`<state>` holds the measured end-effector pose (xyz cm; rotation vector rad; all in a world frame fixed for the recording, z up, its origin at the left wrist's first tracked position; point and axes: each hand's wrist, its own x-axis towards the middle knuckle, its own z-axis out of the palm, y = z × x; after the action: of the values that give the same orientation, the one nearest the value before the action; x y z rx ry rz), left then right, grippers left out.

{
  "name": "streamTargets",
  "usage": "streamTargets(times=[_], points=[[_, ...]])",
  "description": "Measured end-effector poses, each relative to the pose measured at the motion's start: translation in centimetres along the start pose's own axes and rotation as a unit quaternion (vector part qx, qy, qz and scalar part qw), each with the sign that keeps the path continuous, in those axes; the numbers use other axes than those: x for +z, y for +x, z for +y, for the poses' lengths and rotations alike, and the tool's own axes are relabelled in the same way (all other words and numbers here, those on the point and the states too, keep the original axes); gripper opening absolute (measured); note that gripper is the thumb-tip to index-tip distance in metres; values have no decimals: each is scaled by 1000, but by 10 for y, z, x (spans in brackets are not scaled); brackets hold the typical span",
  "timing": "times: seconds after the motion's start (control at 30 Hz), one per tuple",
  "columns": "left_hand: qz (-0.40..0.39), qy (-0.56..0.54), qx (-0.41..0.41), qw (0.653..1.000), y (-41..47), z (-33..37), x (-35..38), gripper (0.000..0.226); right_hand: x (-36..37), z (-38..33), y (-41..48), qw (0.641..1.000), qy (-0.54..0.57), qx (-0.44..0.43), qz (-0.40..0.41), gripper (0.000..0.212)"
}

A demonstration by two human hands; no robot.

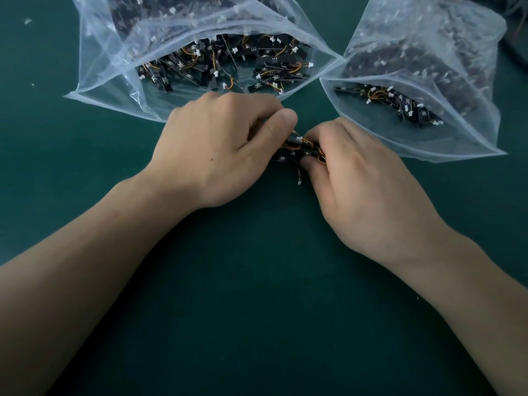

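Left hand and right hand: both curled, pinching one cluster of small black wired modules between them, just above green surface; two open clear bags of modules behind

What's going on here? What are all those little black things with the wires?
A person is working on a small bunch of black boards with orange wires and white plugs, over the green table. The left hand pinches one end and the right hand grips the other. Behind the hands lie two open clear bags, the left bag and the right bag, both full of the same little parts.
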<state>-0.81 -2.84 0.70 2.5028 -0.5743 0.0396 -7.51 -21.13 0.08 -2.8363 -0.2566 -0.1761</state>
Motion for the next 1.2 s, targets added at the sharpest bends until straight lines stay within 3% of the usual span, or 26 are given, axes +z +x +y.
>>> streamTargets(times=[0.5, 0.7, 0.87, 1.0, 1.1, 1.2], points=[[0, -12, 6, 1000, 1, -1, -1, 52, 1, 4, 2, 999, 29, 9, 29, 22], [-3, -24, 2, 1000, 0, -1, -1, 47, -14, 26, 13, 984, -100, 42, 143, 20], [0, 3, 9, 1000, 0, -4, 3, 50, -17, 42, 14, 969, -172, 109, 138, 34], [-16, -23, 30, 999, -1, -5, 1, 33, -16, 39, 14, 963, -178, 100, 176, 33], [-53, -33, 60, 996, -3, -5, 0, 20, -15, 43, 15, 975, -140, 91, 144, 18], [-58, -27, 76, 995, -3, -6, 1, 13, -15, 48, 15, 979, -125, 95, 130, 19]])
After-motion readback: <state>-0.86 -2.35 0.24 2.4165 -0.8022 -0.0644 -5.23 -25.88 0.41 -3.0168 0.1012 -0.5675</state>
